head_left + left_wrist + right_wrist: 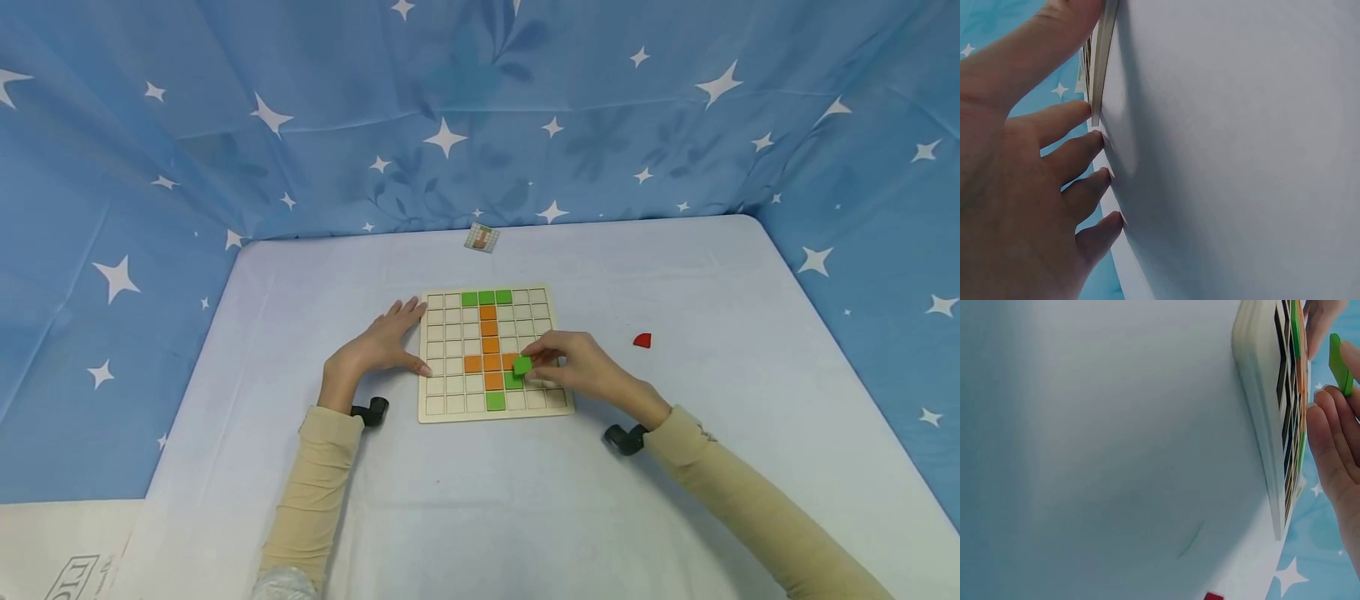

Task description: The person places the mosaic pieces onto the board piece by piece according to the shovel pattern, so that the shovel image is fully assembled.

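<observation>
A pale board (453,348) with a grid of square recesses lies mid-table. Orange tiles (490,328) form a column with one on either side lower down. Three green tiles (487,297) line the top row, and two more sit near the bottom. My right hand (577,364) pinches another green square tile (522,366) between thumb and finger, over the board's lower right part; the right wrist view shows this tile (1339,365) tilted above the surface. With fingers spread, my left hand (381,340) rests at the board's left edge, thumb and fingertips touching it.
A small red piece (642,340) with one rounded side lies right of the board. Behind the board, near the far table edge, is a small patterned card (482,238). Blue star-printed curtains (450,108) stand around the white-covered table (480,517).
</observation>
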Demonstrator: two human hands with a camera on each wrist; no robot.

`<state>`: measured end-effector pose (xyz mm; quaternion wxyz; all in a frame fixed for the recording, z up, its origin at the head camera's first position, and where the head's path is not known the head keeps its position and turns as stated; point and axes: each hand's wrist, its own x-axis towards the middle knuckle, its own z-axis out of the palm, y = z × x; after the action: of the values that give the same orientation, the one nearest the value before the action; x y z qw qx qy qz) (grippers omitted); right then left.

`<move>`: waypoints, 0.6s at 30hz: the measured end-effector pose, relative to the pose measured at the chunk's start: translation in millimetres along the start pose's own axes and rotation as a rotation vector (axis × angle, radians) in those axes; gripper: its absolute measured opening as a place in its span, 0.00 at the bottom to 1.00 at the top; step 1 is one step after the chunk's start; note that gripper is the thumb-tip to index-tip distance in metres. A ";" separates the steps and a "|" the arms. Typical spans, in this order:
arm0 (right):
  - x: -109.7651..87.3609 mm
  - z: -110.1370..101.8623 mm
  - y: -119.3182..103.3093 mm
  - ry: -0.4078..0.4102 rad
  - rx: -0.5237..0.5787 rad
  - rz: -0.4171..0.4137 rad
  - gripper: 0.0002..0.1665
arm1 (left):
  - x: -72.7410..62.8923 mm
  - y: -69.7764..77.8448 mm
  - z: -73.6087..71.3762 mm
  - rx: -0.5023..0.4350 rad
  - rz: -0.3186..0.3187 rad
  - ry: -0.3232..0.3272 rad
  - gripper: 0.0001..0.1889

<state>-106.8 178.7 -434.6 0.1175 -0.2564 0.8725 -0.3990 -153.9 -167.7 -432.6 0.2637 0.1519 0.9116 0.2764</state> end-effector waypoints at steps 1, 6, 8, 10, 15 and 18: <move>0.2 0.7 -0.5 0.001 -0.001 -0.007 0.19 | 0.0 -0.1 0.1 0.000 0.000 -0.001 0.63; 2.3 3.9 -4.4 0.000 0.007 -0.014 0.18 | 0.0 -0.2 1.0 -0.001 0.000 -0.004 0.62; 3.2 5.2 -6.5 -0.007 0.008 -0.014 0.18 | -0.4 0.3 1.2 0.001 -0.002 -0.003 0.62; 4.2 6.6 -8.2 -0.010 0.013 -0.013 0.19 | -0.5 0.9 1.3 0.002 -0.005 -0.002 0.62; 7.7 11.0 -11.9 -0.011 0.035 -0.043 0.18 | 0.2 2.0 0.7 0.013 -0.014 0.002 0.62; 10.5 14.3 -14.5 -0.020 0.039 -0.069 0.18 | 0.2 2.7 -0.2 0.024 -0.021 0.003 0.62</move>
<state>-104.7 156.0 -433.0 0.1173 -0.2877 0.8539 -0.4174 -153.9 -165.6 -431.0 0.2636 0.1449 0.9168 0.2627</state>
